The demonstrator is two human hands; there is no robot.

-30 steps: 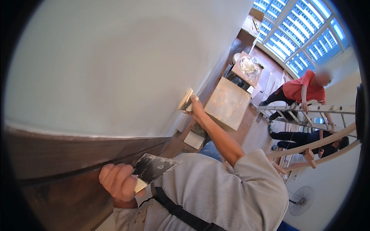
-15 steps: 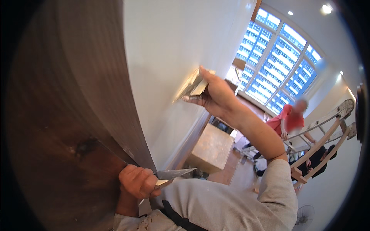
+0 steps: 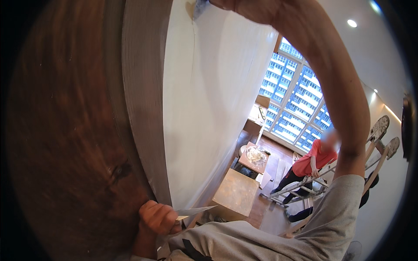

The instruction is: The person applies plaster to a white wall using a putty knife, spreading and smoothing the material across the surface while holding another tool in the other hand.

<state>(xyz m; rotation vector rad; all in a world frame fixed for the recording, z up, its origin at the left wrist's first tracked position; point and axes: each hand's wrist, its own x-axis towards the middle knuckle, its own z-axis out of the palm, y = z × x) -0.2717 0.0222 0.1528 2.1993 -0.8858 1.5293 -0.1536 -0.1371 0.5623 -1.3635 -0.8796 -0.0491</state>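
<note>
My left hand [image 3: 157, 217] is closed in a fist low beside the dark wooden door frame [image 3: 146, 108]. It grips a putty knife, whose thin grey blade [image 3: 196, 211] points right, with a small yellowish part by the fingers. My right arm stretches up along the right side to the top of the picture. There my right hand [image 3: 252, 9] holds a scraper [image 3: 200, 8] against the white wall [image 3: 209, 100]. Only part of that blade shows, and most of the fingers are cut off by the upper edge.
Brown wood grain [image 3: 65, 130] fills the left side. Below stand a box-like table [image 3: 235, 191] and a smaller board with whitish material [image 3: 256, 157]. A person in a red shirt [image 3: 311, 161] is by a ladder [image 3: 381, 148]. A large window [image 3: 291, 95] lies beyond.
My right hand has moved up the wall with the scraper, from mid-picture to the top edge. My left hand still grips the putty knife in nearly the same place. The view has shifted.
</note>
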